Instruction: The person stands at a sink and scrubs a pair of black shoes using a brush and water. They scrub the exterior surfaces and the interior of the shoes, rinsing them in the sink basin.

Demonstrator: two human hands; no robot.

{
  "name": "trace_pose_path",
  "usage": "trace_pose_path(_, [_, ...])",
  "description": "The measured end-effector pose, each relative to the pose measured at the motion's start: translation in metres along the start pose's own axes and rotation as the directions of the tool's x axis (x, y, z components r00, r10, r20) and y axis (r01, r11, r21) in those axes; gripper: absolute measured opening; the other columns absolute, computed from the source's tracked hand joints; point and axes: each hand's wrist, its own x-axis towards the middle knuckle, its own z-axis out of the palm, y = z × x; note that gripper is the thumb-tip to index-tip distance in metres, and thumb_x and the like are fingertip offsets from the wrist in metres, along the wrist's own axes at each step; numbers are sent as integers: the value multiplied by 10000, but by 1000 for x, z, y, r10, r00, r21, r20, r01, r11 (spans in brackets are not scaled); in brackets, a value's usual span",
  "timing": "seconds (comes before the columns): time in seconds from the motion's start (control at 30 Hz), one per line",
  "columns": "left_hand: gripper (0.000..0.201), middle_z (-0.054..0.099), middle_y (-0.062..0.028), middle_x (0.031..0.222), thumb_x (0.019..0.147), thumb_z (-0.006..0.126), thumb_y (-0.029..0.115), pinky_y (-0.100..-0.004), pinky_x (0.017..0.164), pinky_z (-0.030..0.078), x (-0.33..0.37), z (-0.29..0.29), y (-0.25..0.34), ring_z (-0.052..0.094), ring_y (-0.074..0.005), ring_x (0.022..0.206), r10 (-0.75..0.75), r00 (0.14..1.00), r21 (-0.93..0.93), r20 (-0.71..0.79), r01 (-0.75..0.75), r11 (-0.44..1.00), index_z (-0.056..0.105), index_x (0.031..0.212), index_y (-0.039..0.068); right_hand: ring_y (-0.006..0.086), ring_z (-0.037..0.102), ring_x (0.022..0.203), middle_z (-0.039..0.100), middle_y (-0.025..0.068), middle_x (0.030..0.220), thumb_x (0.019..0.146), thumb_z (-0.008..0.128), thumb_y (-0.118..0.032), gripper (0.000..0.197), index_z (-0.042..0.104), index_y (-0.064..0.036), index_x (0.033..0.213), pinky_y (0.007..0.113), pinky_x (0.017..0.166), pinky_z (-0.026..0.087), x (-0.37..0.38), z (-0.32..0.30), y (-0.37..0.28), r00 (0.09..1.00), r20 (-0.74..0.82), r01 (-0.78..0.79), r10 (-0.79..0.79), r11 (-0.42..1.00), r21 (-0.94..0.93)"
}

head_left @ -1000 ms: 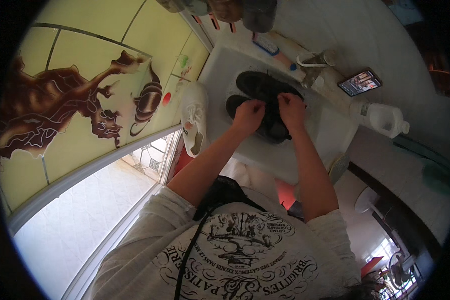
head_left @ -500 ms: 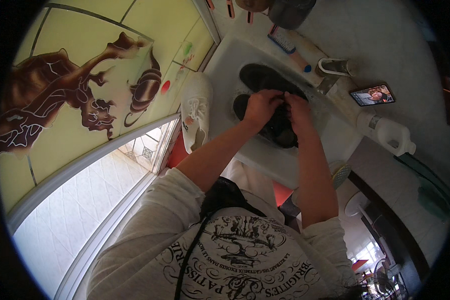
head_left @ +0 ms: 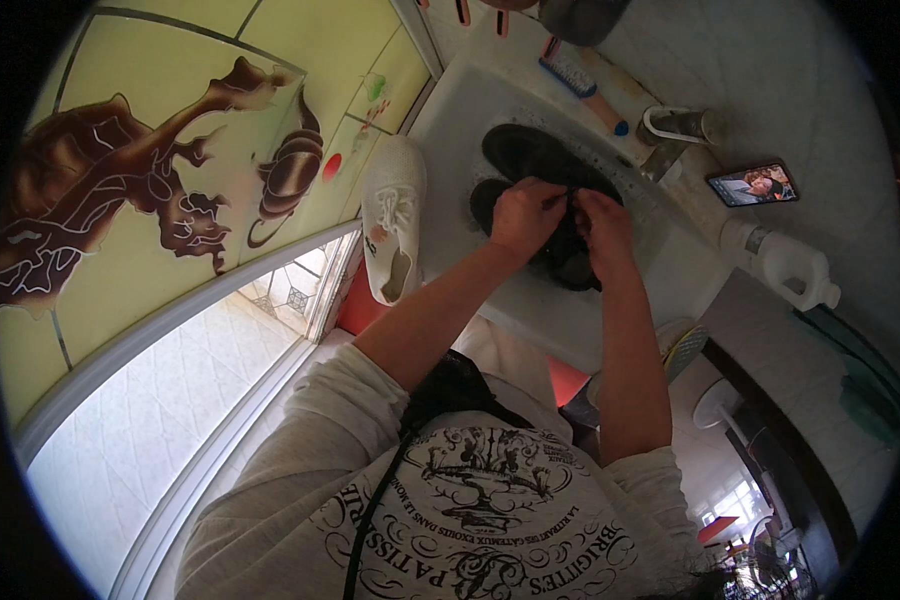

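Note:
A pair of dark, black-looking shoes lies in a white sink [head_left: 660,290]. The farther shoe [head_left: 532,152] points its rounded toe to the upper left. Across the nearer shoe [head_left: 568,268] both my hands meet, hiding its middle. My left hand [head_left: 526,215] is closed, thumb and fingers pinching a dark part at the shoe's top. Close beside it, my right hand [head_left: 605,228] is also closed on the same area, its fingertips almost touching the left ones. Whether they pinch a lace or the upper is too dark to tell.
A white lace-up shoe [head_left: 394,220] stands on the sink's left edge. Along the right ledge are a scrub brush [head_left: 585,88], a metal tap [head_left: 680,128], a phone [head_left: 754,185] and a white jug [head_left: 785,262]. Another shoe's sole [head_left: 687,350] shows near the lower right corner.
Both hands stay together over the nearer shoe, and the right fingers have shifted slightly. The whole view has moved a little; the shoes lie much as before.

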Motion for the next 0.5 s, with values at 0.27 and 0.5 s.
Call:
trace_pose_path(0.27, [171,673,-175,889,795,681,126,-364,654,534,-5,3,-5,665,-314,757,34,999,21,27,-35,999,708,934,31,130,594,715,680,64,849,896,641,-238,258,694,-24,1031,297,657,484,1,-5,2,915,88,386,-394,787,-482])
trace_pose_path(0.5, [90,657,-114,797,803,667,138,-375,603,531,-9,3,-1,652,-303,713,182,981,222,69,-193,956,676,842,58,172,630,737,685,107,841,869,663,-230,244,697,-7,960,311,671,494,6,-6,-2,886,-96,354,-454,794,-494])
